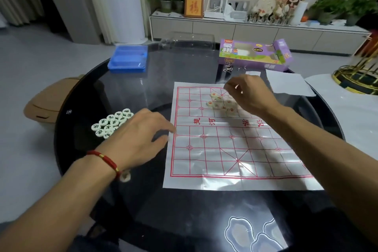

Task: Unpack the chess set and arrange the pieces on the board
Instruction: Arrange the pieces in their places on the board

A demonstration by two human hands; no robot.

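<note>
The left hand (141,135), its grip slack and empty, steadies the board sheet's (235,172) left edge mid-bench while the right hand (248,94), fingers curled over heaped red pieces (223,103), might scatter them across slippery plastic.

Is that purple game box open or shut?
Open. The purple box lies on the table with its right end flap swung out; what is inside cannot be told.

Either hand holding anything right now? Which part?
Left hand: nothing, fingers resting at the board's left edge. Right hand: curled above the red pieces; cannot tell.
</note>
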